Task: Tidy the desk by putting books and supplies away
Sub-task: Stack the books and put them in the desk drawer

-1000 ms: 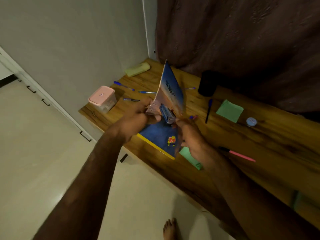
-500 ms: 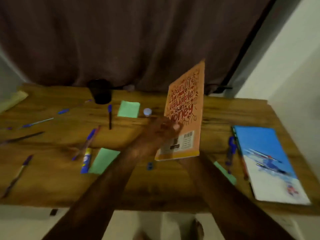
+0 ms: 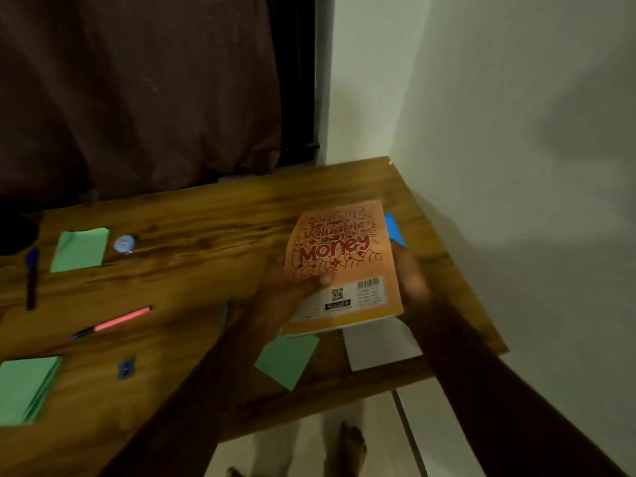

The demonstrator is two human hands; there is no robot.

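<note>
Fingers (image 3: pixel 325 279) of left hand (image 3: pixel 289 287) and right hand (image 3: pixel 409 277) grip orange book (image 3: pixel 344 266), hiding most of blue book (image 3: pixel 395 230).

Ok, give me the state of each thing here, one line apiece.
Orange book, held in both hands, barcode side up.
Left hand, pinching its left edge, thumb on the cover.
Right hand, against its right edge; grip blurred.
Blue book, flat on the desk, mostly under the orange one.
Pink pen, lying loose on the desk.
</note>
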